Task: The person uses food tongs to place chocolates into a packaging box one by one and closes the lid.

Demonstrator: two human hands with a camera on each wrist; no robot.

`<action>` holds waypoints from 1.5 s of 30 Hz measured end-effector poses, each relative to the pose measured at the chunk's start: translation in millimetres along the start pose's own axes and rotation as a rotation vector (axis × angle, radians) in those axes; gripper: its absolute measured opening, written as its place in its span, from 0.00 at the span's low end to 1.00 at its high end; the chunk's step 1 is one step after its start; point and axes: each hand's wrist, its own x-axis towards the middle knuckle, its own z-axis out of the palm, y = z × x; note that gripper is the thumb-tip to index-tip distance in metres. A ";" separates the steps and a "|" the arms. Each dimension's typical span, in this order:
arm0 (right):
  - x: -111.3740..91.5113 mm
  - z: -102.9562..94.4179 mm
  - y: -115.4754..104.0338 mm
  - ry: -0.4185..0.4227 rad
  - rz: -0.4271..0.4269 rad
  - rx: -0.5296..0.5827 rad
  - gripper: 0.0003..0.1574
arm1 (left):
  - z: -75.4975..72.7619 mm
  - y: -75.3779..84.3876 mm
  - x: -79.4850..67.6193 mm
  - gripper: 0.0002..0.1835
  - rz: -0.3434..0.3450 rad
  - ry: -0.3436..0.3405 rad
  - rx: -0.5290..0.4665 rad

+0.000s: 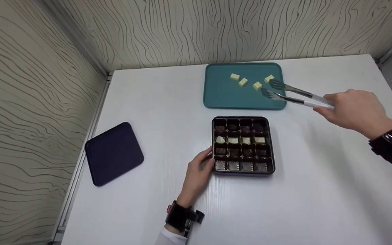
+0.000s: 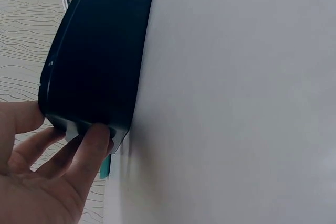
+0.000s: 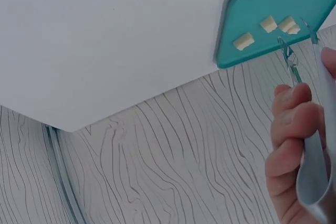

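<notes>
My right hand [image 1: 356, 107] grips metal tongs [image 1: 308, 101] by their light handles. The tongs' slotted tips stand apart over the right end of a teal tray [image 1: 240, 102], and the far tip overlaps the rightmost pale yellow cube [image 1: 268, 79]. More pale yellow cubes [image 1: 243, 82] lie on the tray to the left. My left hand [image 1: 198, 173] touches the left side of a dark square box [image 1: 243, 172], its fingers and thumb against the wall near the front corner. The divided box holds rows of dark pieces, pale yellow pieces [image 1: 246, 140] and, in front, silvery grid-patterned pieces [image 1: 233, 166].
A dark square lid or tray [image 1: 114, 154] lies at an angle near the left edge of the white table [image 1: 158, 112]. Wood-patterned panels [image 1: 189, 30] stand behind the table and to its sides.
</notes>
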 end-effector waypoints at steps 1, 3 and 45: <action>7.3 4.5 0.2 -0.014 0.014 0.017 0.29 | -0.1 -0.2 0.2 0.25 0.001 0.002 -0.006; 20.9 13.3 0.0 -0.031 0.029 0.042 0.31 | 0.2 -0.8 0.5 0.25 0.001 0.003 -0.019; 58.7 37.0 -21.8 -0.117 0.071 0.133 0.30 | -0.7 -4.5 -0.5 0.25 0.015 -0.007 -0.016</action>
